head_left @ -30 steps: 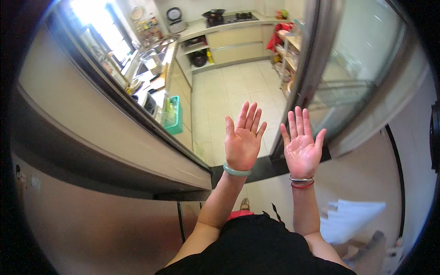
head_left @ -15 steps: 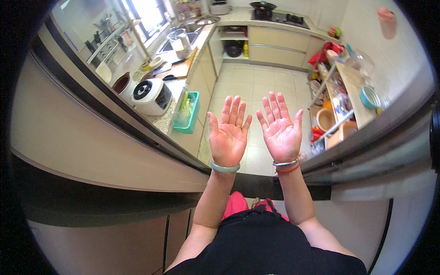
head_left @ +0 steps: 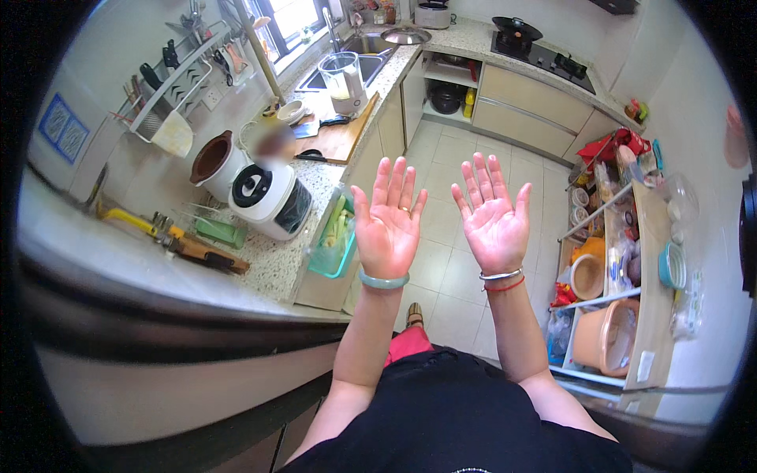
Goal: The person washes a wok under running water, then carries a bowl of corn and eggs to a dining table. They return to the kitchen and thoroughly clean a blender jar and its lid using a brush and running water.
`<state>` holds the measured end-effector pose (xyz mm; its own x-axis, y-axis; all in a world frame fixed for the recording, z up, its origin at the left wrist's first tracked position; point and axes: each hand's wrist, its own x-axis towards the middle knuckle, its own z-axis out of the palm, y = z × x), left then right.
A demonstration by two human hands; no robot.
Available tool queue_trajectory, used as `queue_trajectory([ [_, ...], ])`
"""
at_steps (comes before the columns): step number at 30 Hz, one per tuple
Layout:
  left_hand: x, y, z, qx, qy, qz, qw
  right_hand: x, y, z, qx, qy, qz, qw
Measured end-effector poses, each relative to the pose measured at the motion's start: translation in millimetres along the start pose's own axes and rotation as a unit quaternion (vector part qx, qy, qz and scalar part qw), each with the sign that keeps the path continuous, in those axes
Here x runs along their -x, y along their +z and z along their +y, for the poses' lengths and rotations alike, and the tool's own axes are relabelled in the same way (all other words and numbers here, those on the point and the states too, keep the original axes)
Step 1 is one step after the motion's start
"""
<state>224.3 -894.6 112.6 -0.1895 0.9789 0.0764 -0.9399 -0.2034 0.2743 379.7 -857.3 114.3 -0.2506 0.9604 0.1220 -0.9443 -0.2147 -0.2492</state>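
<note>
Both my hands are raised in front of me, palms up and fingers spread, with nothing in them. My left hand (head_left: 388,225) wears a ring, and a pale green bangle (head_left: 384,281) circles its wrist. On the wrist of my right hand (head_left: 496,225) are a silver bangle (head_left: 501,276) and a red cord. The thing nearest my left hand is a turquoise bin (head_left: 331,260) with green vegetables, at the counter's edge. Behind it stands a white and black kitchen appliance (head_left: 269,201). Neither hand touches anything.
Along the left runs a speckled counter (head_left: 272,268) with a brown-lined pot (head_left: 213,164), a wooden board (head_left: 347,142), a knife (head_left: 335,121) and a clear jug (head_left: 344,83) by the sink. Ahead are a wok (head_left: 516,30) and stove. A crowded shelf rack (head_left: 643,236) stands right.
I have moved forward through the doorway into the kitchen, so the counter and the rack appear closer. Both hands keep their open, palm-up pose.
</note>
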Motion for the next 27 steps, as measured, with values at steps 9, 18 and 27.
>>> queue_trajectory([
  [9, -166, -22, 5, -0.023, 0.002, 0.009, 1.000, -172, -28, 6, 0.007, 0.025, 0.013, 1.000],
  [18, -329, -47, 4, -0.031, 0.090, 0.035, 0.995, -359, -59, 18, -0.004, 0.123, -0.001, 0.992],
  [27, -440, -52, 24, -0.031, 0.256, 0.108, 0.960, -540, -54, 49, -0.026, 0.275, -0.056, 0.960],
])
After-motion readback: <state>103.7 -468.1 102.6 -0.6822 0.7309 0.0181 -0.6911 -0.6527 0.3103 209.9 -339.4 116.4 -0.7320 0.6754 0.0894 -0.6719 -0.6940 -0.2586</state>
